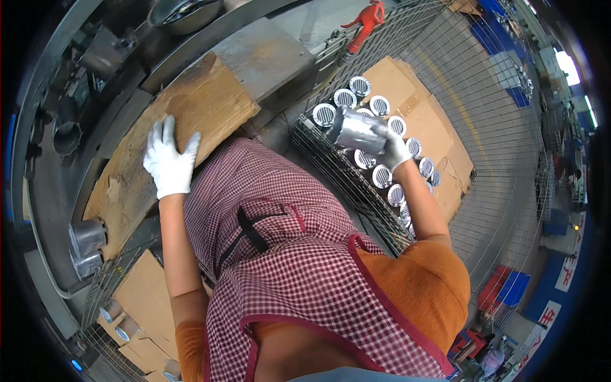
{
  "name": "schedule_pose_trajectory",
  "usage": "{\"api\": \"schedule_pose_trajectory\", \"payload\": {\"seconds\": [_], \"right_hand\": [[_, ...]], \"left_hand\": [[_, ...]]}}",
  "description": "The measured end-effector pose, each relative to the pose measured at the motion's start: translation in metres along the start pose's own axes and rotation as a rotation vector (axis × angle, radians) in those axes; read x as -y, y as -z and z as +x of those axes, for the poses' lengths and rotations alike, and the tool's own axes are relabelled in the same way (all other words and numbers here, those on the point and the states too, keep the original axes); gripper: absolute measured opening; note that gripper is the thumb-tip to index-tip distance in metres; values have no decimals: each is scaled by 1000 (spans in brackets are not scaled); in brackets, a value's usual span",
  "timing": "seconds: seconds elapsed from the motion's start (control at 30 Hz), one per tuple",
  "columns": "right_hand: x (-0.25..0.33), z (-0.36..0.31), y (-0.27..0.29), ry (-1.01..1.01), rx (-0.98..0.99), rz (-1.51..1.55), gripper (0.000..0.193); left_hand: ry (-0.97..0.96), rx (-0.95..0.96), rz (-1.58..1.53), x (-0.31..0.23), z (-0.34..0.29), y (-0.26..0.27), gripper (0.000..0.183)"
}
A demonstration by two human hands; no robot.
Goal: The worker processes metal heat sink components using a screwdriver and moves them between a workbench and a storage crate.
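My right hand (396,151), in a white glove, is shut on a shiny metal cylinder (358,130) lying sideways above a wire cage (331,159). Inside the cage, several round metal parts with slotted faces (347,99) stand in rows on brown cardboard (414,95). My left hand (168,162), also gloved in white, rests flat with fingers spread on a worn wooden board (203,108) on the workbench. A red-checked apron (286,254) covers my front between the two arms.
Two metal cylinders (86,245) stand at the board's left end. A second wire cage with cardboard and a few parts (137,305) sits at lower left. A red clamp tool (366,22) lies at the top. Blue and red crates (503,290) are at lower right.
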State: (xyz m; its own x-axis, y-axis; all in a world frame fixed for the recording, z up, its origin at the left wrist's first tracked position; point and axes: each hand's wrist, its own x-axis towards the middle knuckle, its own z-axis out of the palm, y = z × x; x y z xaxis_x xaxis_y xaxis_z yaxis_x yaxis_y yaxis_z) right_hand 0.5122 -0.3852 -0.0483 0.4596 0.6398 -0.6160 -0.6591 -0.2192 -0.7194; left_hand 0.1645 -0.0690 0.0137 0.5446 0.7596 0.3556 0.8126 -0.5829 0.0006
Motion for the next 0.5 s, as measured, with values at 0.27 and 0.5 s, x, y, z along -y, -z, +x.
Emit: {"api": "schedule_pose_trajectory", "payload": {"seconds": [0.27,0.5], "right_hand": [[86,110,93,326,-803,-461,82],[112,197,63,200,-1098,-1142,82]], "left_hand": [[-62,-109,-22,1,2,-7,37],[-55,-53,49,3,-4,-4,35]]}}
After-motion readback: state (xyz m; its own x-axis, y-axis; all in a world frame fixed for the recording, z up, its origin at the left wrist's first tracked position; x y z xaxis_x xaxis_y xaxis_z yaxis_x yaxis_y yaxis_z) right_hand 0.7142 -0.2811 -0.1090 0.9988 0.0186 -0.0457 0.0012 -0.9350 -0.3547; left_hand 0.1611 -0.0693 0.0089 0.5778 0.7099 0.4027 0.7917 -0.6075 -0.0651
